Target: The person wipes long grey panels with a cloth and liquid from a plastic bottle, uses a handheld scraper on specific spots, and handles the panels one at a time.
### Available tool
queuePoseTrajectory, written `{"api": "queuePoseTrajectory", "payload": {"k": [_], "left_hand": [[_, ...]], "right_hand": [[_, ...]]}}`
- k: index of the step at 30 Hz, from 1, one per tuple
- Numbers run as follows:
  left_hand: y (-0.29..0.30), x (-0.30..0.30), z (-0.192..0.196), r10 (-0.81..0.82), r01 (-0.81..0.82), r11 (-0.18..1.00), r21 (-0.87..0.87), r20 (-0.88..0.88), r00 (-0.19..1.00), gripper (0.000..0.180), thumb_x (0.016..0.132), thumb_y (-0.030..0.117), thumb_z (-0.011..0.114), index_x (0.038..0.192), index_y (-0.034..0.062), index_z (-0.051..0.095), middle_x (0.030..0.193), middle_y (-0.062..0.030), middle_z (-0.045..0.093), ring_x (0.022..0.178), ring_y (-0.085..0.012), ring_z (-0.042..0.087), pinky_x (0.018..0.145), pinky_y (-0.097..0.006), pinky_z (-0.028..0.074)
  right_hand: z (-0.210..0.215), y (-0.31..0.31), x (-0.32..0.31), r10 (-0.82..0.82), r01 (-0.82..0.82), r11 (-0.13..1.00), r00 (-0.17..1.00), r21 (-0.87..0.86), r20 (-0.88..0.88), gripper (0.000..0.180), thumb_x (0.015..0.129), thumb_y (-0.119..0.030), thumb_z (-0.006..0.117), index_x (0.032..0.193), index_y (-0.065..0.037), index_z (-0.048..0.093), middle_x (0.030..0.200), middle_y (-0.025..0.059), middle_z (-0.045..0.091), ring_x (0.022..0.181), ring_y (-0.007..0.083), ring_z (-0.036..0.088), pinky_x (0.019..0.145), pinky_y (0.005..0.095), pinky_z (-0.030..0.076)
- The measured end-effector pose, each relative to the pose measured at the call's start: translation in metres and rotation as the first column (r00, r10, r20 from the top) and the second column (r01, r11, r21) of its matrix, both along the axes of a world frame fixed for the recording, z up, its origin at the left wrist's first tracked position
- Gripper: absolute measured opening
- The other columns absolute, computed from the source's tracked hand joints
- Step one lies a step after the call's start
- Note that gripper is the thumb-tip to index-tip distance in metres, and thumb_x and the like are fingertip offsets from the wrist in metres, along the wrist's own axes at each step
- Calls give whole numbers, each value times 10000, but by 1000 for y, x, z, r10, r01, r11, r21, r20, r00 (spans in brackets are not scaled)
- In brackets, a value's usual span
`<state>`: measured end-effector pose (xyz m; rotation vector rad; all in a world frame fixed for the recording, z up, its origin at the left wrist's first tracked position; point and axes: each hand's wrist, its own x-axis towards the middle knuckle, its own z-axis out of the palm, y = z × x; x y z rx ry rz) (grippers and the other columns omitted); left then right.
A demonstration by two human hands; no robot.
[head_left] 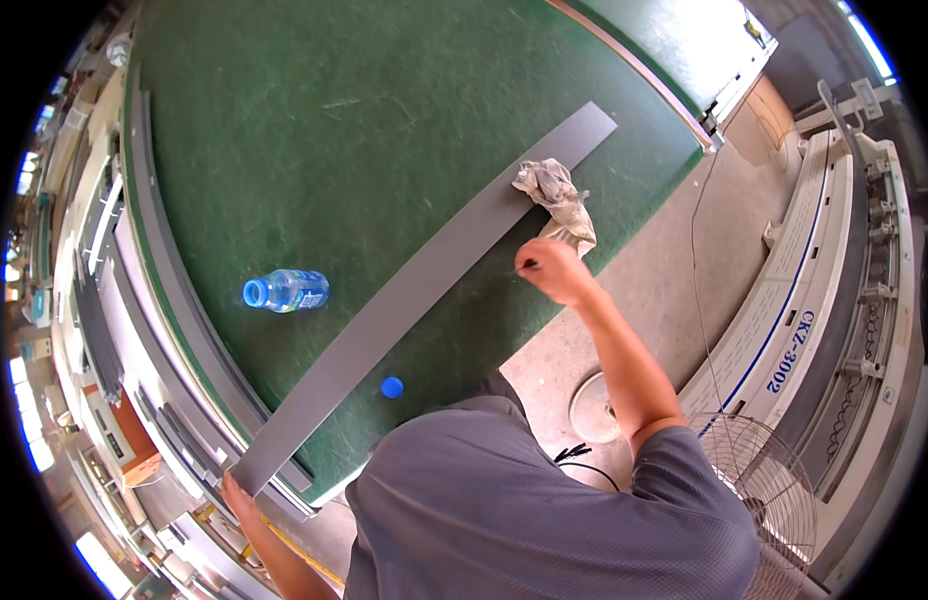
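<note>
A long flat grey strip (414, 290) lies slantwise across the green tabletop (304, 160). At its near left end, my left hand (240, 497) is closed on the strip, my fingers partly hidden by it. My right hand (554, 270) is curled into a fist above the table's right edge. A small dark spot shows at its fingers, but what they hold, if anything, I cannot make out. Just beyond that fist, a crumpled, stained pale rag (556, 200) lies partly over the strip. A blue cap (392, 387) rests on the table near my body.
An uncapped clear plastic bottle (287, 291) with a blue label lies on its side, left of the strip. More grey strips (169, 250) run along the table's left edge. A wire fan (759, 490) and a long white machine (774, 310) stand at the right.
</note>
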<state>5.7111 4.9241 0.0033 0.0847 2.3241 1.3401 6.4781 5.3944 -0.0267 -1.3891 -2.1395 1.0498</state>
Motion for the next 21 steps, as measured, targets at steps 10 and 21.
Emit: {"api": "queuePoseTrajectory", "payload": {"k": [10, 21], "left_hand": [[8, 12, 9, -43, 40, 998, 44, 72, 996, 513, 1082, 329, 654, 1455, -10, 560, 1433, -130, 621, 1349, -253, 600, 1138, -387, 475], [-4, 28, 13, 4, -3, 1000, -21, 70, 998, 665, 1054, 382, 697, 1525, -34, 478, 1551, -170, 516, 1470, -269, 483, 1227, -398, 370]], "right_hand": [[-7, 75, -7, -473, 364, 738, 880, 568, 51, 32, 899, -115, 760, 924, -108, 780, 944, 60, 687, 966, 305, 662, 870, 448, 528], [-3, 76, -14, -137, 71, 912, 981, 403, 137, 57, 910, -86, 718, 953, -111, 746, 971, 67, 668, 1024, 310, 645, 932, 434, 496]]}}
